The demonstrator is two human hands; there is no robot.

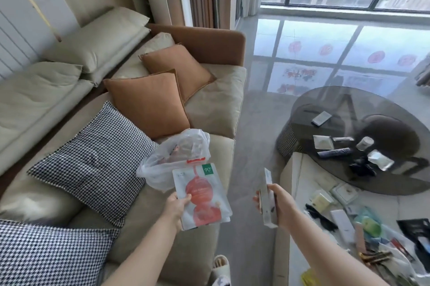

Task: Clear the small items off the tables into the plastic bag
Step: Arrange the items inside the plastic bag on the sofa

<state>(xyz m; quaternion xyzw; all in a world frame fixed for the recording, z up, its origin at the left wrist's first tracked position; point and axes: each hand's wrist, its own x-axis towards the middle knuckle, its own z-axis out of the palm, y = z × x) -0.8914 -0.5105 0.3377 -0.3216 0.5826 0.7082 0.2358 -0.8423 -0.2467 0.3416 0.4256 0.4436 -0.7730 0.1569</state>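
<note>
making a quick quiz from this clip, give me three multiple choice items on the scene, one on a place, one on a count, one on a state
1. Where does the translucent white plastic bag lie?
A. on the beige sofa seat
B. on the dark oval glass table
C. on the floor by the window

2. How many plain orange square cushions are on the sofa?
A. one
B. two
C. four

3. What is the left hand doing?
A. hanging idle
B. pressing flat on a cushion
C. holding a flat white sachet with a red fruit print

Answers:
1 A, the bag sits on the seat cushion beside the checked pillow.
2 B, two orange cushions lean one behind the other.
3 C, the thumb lies over the sachet's edge, while the right hand grips a slim pale box.
</note>
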